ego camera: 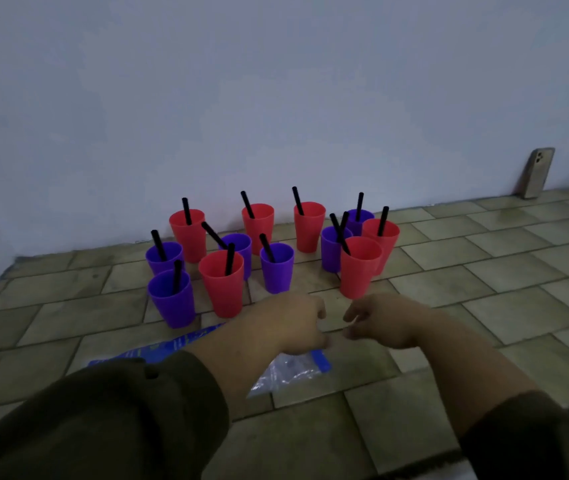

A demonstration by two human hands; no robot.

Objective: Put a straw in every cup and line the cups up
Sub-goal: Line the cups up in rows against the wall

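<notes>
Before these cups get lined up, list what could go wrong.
The four right-hand cups crowd together; pulling the front red cup may topple the purple cup behind it.
The straw in the middle purple cup leans far over and could snag on a passing sleeve.
The plastic bag under the left forearm might drag.

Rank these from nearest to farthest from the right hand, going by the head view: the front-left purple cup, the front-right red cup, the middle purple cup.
1. front-right red cup, just beyond the right hand.
2. middle purple cup, ahead and to the left.
3. front-left purple cup, at the far left of the group.
</notes>
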